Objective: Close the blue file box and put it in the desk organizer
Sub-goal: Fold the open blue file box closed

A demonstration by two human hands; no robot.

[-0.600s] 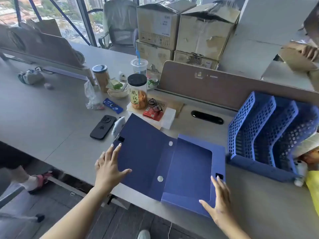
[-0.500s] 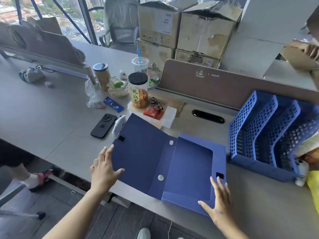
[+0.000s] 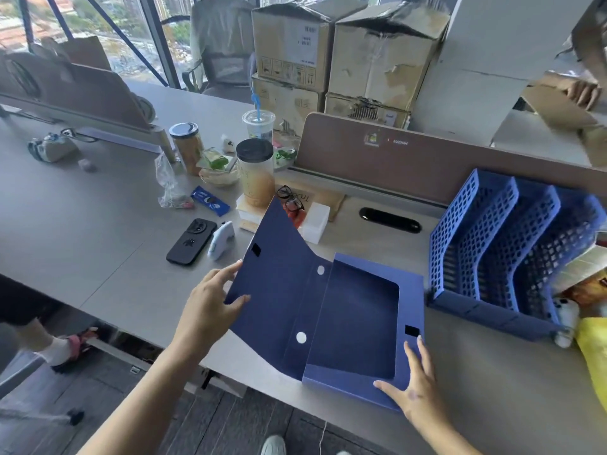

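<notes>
Blue card makes up the flat file box (image 3: 354, 323) lying open near the front edge of our grey table (image 3: 98, 224). Our left hand (image 3: 210, 300) pinches the outer edge of its broad lid flap (image 3: 279, 274), thumb on the inner face, and the flap stands tilted up off the table. Our right hand (image 3: 414, 385) lies flat with fingers spread on the box's near right corner, gripping nothing. Just right of the box stands the blue perforated plastic desk organizer (image 3: 502, 251), its slots facing us; a yellow bag (image 3: 594, 353) and a small white object (image 3: 565, 318) crowd its right end. Behind the raised flap sit black-rimmed glasses (image 3: 290, 198) on a white block (image 3: 315, 223), and a black-lidded jar (image 3: 256, 172). Left of the flap lie a black phone (image 3: 191, 242) and a white mouse-like device (image 3: 220, 239), close to our left hand.
</notes>
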